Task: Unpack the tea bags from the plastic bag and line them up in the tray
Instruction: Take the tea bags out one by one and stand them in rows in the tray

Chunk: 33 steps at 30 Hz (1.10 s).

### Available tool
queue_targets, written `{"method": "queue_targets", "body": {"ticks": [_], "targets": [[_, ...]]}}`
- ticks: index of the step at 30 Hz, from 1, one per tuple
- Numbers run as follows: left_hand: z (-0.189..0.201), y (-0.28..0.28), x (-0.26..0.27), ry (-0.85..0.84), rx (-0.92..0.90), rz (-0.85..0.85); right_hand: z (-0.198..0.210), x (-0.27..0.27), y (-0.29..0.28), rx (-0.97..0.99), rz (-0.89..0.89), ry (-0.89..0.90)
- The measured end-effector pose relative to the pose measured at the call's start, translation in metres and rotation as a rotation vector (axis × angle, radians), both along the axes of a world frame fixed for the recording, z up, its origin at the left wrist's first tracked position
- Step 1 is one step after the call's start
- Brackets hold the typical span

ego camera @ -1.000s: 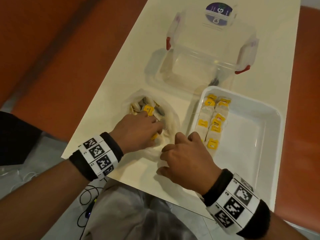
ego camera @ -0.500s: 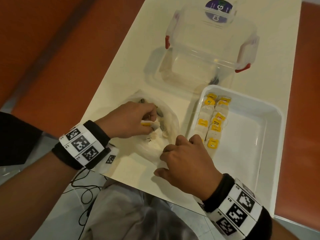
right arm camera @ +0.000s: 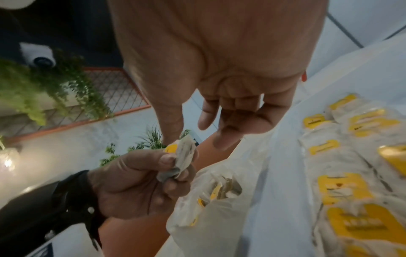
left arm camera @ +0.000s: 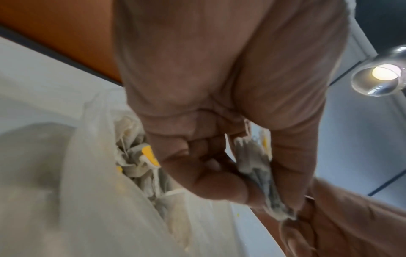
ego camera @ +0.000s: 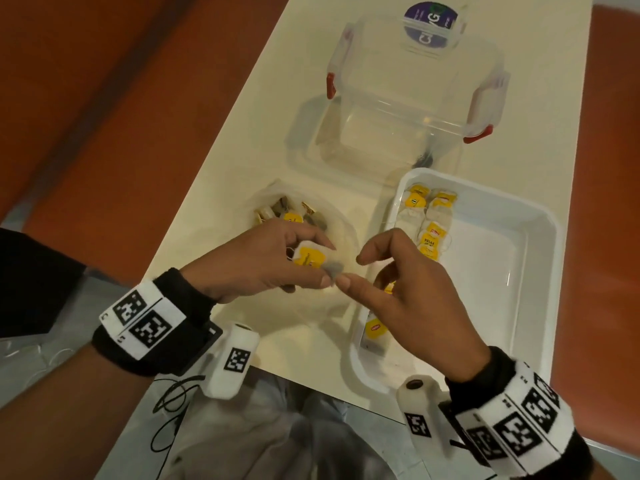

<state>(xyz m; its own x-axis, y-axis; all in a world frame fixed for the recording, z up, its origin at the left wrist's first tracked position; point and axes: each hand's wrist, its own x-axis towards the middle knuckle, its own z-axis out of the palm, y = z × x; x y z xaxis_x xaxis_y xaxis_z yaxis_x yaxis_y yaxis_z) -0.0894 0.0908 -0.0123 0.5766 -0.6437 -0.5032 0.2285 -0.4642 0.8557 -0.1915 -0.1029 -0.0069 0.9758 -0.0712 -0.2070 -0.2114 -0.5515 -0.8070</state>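
Note:
My left hand (ego camera: 325, 263) pinches a tea bag (ego camera: 308, 258) with a yellow tag between thumb and fingers, a little above the table. The left wrist view shows the same tea bag (left arm camera: 257, 167) squeezed at its lower end. My right hand (ego camera: 353, 271) is open just right of it, fingers spread, with its thumb tip at the bag's grey end. The clear plastic bag (ego camera: 294, 216) lies open behind my left hand with several tea bags inside. The white tray (ego camera: 502, 306) on the right holds two columns of tea bags (ego camera: 429, 233) along its left side.
A clear lidded storage box (ego camera: 408, 109) with red clips stands behind the plastic bag and tray. The table's (ego camera: 221, 188) near edge is just under my wrists, and its left edge runs beside the plastic bag. Orange floor lies on both sides.
My left hand drew a tea bag out of the plastic bag and carried it right. My right hand lifted off the plastic bag's edge and opened beside the tea bag.

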Motion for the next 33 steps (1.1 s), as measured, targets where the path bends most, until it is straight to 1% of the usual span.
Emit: {"method": "queue_targets", "body": {"ticks": [3, 5, 8, 12, 14, 15, 17, 21, 22, 26, 30, 33], "targets": [[0.010, -0.010, -0.010, -0.032, -0.002, -0.109, 0.005, 0.001, 0.000, 0.189, -0.011, 0.009], [0.014, -0.016, -0.015, -0.047, -0.010, -0.091, 0.005, -0.001, -0.001, 0.271, -0.032, 0.021], [0.015, -0.023, -0.020, -0.011, -0.077, 0.067, 0.004, -0.005, -0.007, 0.432, -0.144, 0.043], [0.014, -0.033, -0.031, 0.190, -0.262, 0.287, 0.005, -0.012, -0.016, 0.641, -0.309, 0.114], [0.014, -0.039, -0.036, 0.252, -0.294, 0.353, 0.006, -0.016, -0.020, 0.723, -0.355, 0.140], [0.013, -0.042, -0.039, 0.252, -0.291, 0.365, 0.006, -0.018, -0.022, 0.749, -0.367, 0.143], [0.013, -0.048, -0.044, 0.223, -0.276, 0.363, 0.007, -0.022, -0.023, 0.749, -0.368, 0.139], [0.013, -0.059, -0.050, 0.183, -0.255, 0.380, 0.008, -0.029, -0.024, 0.532, -0.311, 0.051], [0.013, -0.061, -0.051, 0.181, -0.251, 0.381, 0.007, -0.031, -0.026, 0.508, -0.314, 0.034], [0.014, -0.068, -0.053, 0.227, -0.241, 0.368, 0.006, -0.035, -0.034, 0.537, -0.355, 0.040], [0.012, -0.072, -0.055, 0.363, -0.260, 0.402, 0.006, -0.037, -0.044, 0.650, -0.369, 0.068], [0.009, -0.072, -0.056, 0.407, -0.271, 0.433, 0.008, -0.037, -0.053, 0.676, -0.363, 0.076]]}}
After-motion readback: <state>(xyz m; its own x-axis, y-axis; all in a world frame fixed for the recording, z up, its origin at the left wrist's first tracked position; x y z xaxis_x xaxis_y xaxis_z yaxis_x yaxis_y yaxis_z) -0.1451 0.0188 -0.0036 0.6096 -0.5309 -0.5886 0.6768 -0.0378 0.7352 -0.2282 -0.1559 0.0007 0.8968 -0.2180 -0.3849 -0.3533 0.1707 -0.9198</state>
